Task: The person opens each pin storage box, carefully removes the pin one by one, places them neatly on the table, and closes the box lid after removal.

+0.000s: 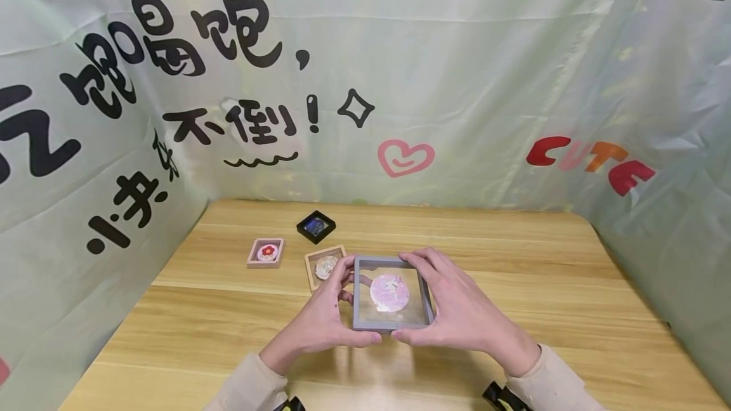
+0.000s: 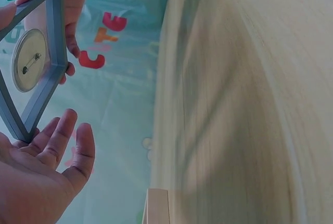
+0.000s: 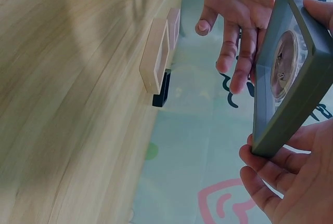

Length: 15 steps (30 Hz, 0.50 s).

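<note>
A grey square display frame (image 1: 356, 297) with clear film is held up above the table between both hands. Inside it sits a round pink badge (image 1: 390, 292); a pin shows on the back of the badge (image 2: 29, 60) in the left wrist view. My left hand (image 1: 327, 319) grips the frame's left side, thumb at the lower edge and fingers behind. On the other side my right hand (image 1: 457, 309) holds it, fingers at the top corner and thumb at the bottom edge. In the right wrist view, the right fingers (image 3: 270, 169) support one corner of the frame.
Beyond the left hand, a light wooden-coloured frame (image 1: 311, 269) with a round whitish piece lies partly hidden. Farther back are a small pink frame (image 1: 264, 264) with a red-flower badge and a black frame (image 1: 308, 235). A printed cloth (image 1: 468, 94) encloses the wooden table (image 1: 542, 284).
</note>
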### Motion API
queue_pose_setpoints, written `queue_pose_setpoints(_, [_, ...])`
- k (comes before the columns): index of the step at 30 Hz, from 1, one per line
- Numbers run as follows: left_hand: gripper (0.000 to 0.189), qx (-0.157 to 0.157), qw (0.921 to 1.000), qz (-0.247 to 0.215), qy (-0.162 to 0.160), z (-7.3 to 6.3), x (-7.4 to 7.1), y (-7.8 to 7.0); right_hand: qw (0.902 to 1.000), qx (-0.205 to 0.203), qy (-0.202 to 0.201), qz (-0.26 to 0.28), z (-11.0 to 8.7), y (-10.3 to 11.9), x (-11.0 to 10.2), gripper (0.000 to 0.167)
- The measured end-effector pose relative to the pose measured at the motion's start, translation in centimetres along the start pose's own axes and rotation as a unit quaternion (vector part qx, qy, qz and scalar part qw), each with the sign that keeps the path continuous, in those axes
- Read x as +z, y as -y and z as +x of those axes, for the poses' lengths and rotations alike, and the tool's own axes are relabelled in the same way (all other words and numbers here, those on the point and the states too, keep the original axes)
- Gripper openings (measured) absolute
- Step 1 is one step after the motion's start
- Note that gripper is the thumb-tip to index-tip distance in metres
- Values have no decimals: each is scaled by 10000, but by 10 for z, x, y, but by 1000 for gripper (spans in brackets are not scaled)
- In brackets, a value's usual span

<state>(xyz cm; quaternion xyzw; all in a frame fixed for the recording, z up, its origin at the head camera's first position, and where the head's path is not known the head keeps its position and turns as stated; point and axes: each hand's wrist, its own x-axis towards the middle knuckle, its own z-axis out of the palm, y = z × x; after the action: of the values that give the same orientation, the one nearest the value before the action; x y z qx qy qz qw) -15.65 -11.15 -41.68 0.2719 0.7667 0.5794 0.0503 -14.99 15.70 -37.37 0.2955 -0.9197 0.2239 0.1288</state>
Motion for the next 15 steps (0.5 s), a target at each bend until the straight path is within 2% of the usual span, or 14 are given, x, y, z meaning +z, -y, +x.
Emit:
queue_pose_setpoints(7, [110, -102, 9999, -48, -4, 0, 1, 1, 10000, -16, 43, -20, 0, 0, 0, 111])
queue_pose_setpoints(15, [110, -24, 10000, -65, -34, 0, 1, 3, 10000, -42, 71, -12, 0, -1, 0, 109])
